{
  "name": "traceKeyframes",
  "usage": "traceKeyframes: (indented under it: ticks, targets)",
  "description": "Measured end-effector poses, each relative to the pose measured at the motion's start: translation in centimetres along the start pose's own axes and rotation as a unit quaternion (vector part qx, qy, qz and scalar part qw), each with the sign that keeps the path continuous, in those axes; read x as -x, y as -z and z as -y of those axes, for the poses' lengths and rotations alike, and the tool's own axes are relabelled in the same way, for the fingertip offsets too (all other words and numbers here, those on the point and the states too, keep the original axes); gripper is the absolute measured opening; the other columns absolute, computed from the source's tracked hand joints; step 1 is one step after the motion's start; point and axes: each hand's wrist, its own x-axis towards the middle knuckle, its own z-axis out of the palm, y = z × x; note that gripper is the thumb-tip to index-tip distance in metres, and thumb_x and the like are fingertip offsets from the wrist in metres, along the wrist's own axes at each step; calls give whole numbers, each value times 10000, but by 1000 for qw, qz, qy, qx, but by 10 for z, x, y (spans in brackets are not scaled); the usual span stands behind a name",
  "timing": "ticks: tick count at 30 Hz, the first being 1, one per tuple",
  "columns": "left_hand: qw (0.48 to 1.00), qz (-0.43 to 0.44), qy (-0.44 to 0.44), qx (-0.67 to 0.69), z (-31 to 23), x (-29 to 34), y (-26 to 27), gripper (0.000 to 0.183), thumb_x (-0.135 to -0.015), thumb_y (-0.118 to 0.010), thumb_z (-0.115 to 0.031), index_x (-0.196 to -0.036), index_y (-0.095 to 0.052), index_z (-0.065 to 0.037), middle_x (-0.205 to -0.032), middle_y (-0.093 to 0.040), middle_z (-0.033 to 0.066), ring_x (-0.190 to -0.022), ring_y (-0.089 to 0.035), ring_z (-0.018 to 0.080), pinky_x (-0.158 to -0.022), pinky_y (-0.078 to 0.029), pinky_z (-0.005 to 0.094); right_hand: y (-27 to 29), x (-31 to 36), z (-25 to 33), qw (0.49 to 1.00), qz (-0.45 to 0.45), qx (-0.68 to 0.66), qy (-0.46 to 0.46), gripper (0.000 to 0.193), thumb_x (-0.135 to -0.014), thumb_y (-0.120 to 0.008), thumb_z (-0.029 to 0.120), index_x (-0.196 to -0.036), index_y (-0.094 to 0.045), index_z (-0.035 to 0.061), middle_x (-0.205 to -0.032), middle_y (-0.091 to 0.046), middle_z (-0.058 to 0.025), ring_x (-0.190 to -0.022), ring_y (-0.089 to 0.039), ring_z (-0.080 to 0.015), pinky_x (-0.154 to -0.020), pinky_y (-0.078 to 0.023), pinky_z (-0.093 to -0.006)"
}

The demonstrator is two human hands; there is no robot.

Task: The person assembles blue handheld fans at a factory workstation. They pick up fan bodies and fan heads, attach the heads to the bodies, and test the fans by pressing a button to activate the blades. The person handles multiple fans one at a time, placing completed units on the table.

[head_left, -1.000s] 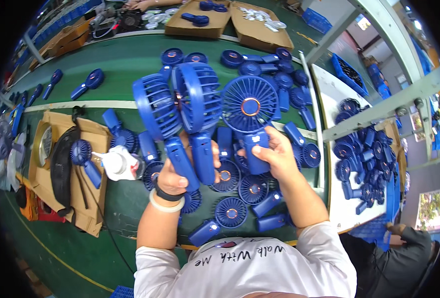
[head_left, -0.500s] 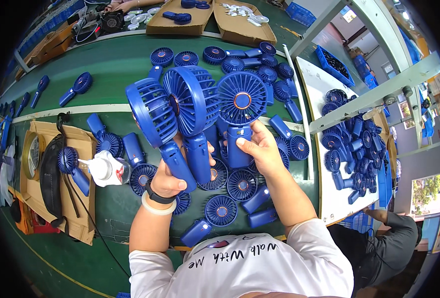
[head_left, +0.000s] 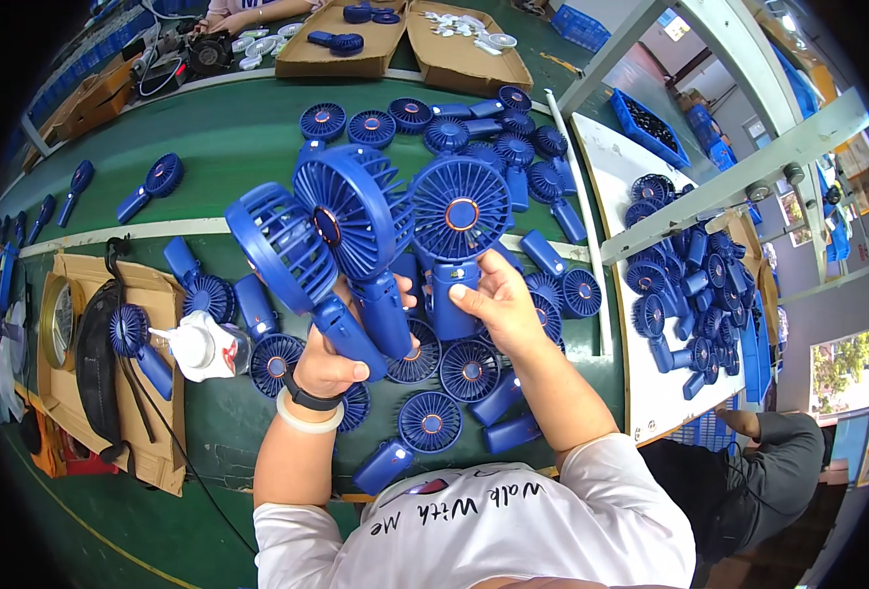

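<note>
Action above the green table [head_left: 228, 412]: our left hand [head_left: 326, 367] curls round the handles of two blue fans [head_left: 361, 214], heads overlapping in our view, while our right hand [head_left: 503, 300] pinches a third fan [head_left: 461, 214] by its handle, thumb pressed on the front, grille facing us. Below, loose fans [head_left: 429, 422] lie scattered; a white-topped bottle [head_left: 209, 347] sits off to our left.

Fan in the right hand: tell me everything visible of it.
This handheld fan is blue and looks plastic. Its round, slatted grille has a centre disc ringed in copper; the handle bears a small pale mark near its top. It is held roughly upright above the green table, grille toward the camera, the right hand around the handle, thumb on its front. Whether its rim touches the neighbouring fan is unclear.
</note>
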Motion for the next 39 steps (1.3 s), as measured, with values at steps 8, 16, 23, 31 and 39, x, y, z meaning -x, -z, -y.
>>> traceKeyframes:
  ticks: [8,16,23,31,39]
  targets:
    - [999,-3,-5,-32,8,-4,0,1015,-543,-740,-88,-1401,-198,-56,-1406,-229,264,-1289,-311,375,-887,-480,524,8,3,-8,999,-28,-21,10,484,-806,-639,30,-1225,-396,1,-1155,-519,-82,-1075,-513,-145,-936,-420,-307]
    - [997,27,20,-67,14,-7,-17,1031,-591,-740,-108,-1410,-121,-8,-1426,-164,286,-1324,-217,423,-923,-425,582,12,16,-2,998,-15,-25,49,499,-839,-612,54,-1264,-354,8,-1209,-486,-98,-1096,-508,-157,-951,-411,-318]
    - [917,47,174,-355,38,-12,-58,660,-656,-742,-83,-1240,-444,-3,-1143,-550,88,-1072,-495,157,-848,-453,313,26,57,-11,992,84,-7,96,856,-761,-730,250,-1383,-195,8,-1327,-386,-131,-1214,-403,-228,-1033,-315,-380]
    - [691,253,-4,-677,85,3,-148,1083,-636,-771,-100,-1372,12,30,-1377,60,416,-1312,-12,549,-1060,-165,543,70,109,35,906,91,-401,95,991,-629,-747,469,-1358,-282,-17,-1306,-426,-213,-1192,-466,-325,-1006,-389,-446]
    - [766,110,131,-620,112,-10,-129,1009,-671,-755,-75,-1384,-46,7,-1424,-126,231,-1332,-208,359,-1020,-320,476,120,124,35,841,132,-497,169,1087,-644,-697,615,-1422,-166,71,-1385,-273,-248,-1252,-339,-387,-986,-343,-553]
